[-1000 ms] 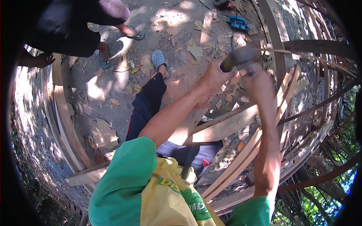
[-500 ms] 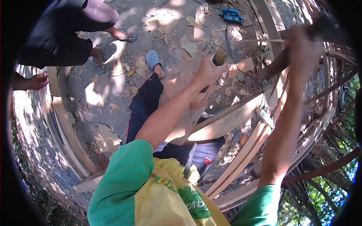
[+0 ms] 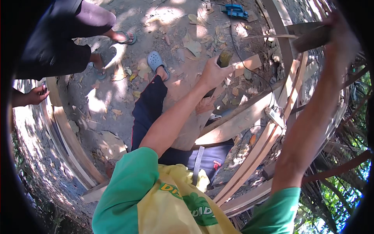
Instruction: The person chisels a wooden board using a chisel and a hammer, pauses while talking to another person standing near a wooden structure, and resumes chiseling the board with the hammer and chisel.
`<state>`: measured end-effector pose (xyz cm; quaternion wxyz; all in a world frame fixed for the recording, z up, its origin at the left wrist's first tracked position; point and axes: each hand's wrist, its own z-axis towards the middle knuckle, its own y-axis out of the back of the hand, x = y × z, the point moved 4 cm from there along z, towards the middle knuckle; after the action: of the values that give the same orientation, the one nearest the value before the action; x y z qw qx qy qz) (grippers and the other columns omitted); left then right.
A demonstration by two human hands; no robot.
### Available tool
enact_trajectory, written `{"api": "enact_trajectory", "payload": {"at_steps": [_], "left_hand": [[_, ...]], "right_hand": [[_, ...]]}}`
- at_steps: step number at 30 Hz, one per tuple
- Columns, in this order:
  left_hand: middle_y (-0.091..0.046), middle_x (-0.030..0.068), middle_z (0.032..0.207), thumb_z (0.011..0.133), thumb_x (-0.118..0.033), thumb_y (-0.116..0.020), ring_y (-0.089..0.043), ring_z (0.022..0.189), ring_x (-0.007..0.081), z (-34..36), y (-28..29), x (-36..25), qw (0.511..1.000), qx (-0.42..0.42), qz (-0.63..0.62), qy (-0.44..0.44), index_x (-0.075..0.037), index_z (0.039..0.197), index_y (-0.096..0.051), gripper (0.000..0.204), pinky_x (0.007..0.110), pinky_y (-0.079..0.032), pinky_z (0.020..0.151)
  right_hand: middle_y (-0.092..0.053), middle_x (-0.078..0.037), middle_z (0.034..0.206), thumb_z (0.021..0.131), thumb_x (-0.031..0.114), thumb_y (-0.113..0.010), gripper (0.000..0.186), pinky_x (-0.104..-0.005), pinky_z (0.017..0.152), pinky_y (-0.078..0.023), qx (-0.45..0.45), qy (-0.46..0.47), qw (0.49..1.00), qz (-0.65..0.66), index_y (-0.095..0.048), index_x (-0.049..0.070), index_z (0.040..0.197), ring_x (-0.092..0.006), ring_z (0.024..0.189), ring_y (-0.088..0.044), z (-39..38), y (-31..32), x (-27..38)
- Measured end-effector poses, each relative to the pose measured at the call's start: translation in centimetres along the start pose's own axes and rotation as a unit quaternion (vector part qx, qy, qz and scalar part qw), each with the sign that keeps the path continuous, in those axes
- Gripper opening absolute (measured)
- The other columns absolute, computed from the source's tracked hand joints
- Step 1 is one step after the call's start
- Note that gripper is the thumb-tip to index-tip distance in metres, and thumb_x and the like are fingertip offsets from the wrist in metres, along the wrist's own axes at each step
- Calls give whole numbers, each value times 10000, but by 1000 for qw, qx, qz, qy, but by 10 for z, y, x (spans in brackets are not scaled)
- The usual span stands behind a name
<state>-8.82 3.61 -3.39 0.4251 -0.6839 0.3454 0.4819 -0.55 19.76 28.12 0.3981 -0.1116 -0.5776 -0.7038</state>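
My left hand (image 3: pixel 212 74) is closed round an upright tool with a yellowish, see-through handle (image 3: pixel 224 58), which looks like a chisel. A dark bit of it shows below my fist, above a wooden board (image 3: pixel 185 130) that lies across my lap. Where its tip meets the wood is hard to make out. Up at the far right, my right hand (image 3: pixel 342 39) is raised and smeared by motion. It grips a thick dark wooden mallet (image 3: pixel 313 38), whose head points left, well apart from the yellowish handle.
A blue power tool (image 3: pixel 236 11) lies on the leaf-strewn ground, its cord running near the work. A white extension socket (image 3: pixel 274 116) rests on long timbers (image 3: pixel 249 160) at my right. Another person's legs (image 3: pixel 95 17) and hand (image 3: pixel 36 95) are at the left, beside more planks (image 3: pixel 72 136).
My right hand has swung up and to the right with the mallet, away from my left hand. The left hand keeps its hold with hardly any shift.
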Motion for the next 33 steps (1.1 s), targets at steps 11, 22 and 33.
{"api": "enact_trajectory", "payload": {"at_steps": [11, 22, 33], "left_hand": [[-579, -20, 751, 814, -110, -732, -512, 657, 66, 6, -11, 11, 998, 19, -49, 37, -25, 887, -614, 162, 276, -447, 582], [-627, -6, 746, 820, -170, -766, -553, 631, 99, -48, -3, -5, 990, 29, 74, 118, -18, 916, -656, 211, 280, -439, 592], [-510, -65, 654, 858, -144, -766, -440, 608, 31, -53, 28, -12, 996, -71, 28, -51, -50, 755, -585, 228, 265, -374, 527]], "right_hand": [[-496, 19, 606, 903, 210, -660, 162, -260, 550, -375, 67, 15, 980, 185, -607, 65, 856, -82, 513, -440, 40, 43, -11], [-683, -211, 776, 803, 235, -707, 344, -480, 726, -528, 338, -108, 934, -44, -642, -35, 1006, -398, 746, -678, -180, -100, -82], [-463, 0, 602, 854, 134, -750, 185, -248, 463, -331, -27, -83, 982, 166, -604, 31, 902, -94, 489, -457, -132, 94, 12]]}}
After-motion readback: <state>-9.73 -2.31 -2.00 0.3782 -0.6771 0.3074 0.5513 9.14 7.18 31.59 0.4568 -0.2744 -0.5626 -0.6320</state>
